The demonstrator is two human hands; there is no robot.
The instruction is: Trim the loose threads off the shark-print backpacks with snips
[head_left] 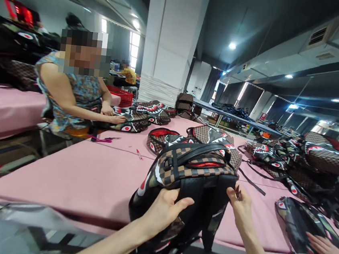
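Note:
A backpack (pixel 187 177) with brown checks, black straps and shark-mouth print stands at the table's front edge, its strap side toward me. My left hand (pixel 165 209) grips the backpack at a black shoulder strap, thumb stretched over it and the other fingers mostly hidden. At the right upper side of the backpack, my right hand (pixel 241 205) pinches its edge by the other strap. Something small and dark shows among the right fingers; I cannot make out what. Loose straps hang below the table edge.
More shark-print bags (pixel 211 135) lie behind the backpack, with a pile (pixel 327 155) at right. A red pen (pixel 139 154) and purple-handled scissors (pixel 104 139) rest on the pink table (pixel 70 177). A co-worker (pixel 74 80) handles a bag at left; another person's hand (pixel 327 250) touches a bag at right.

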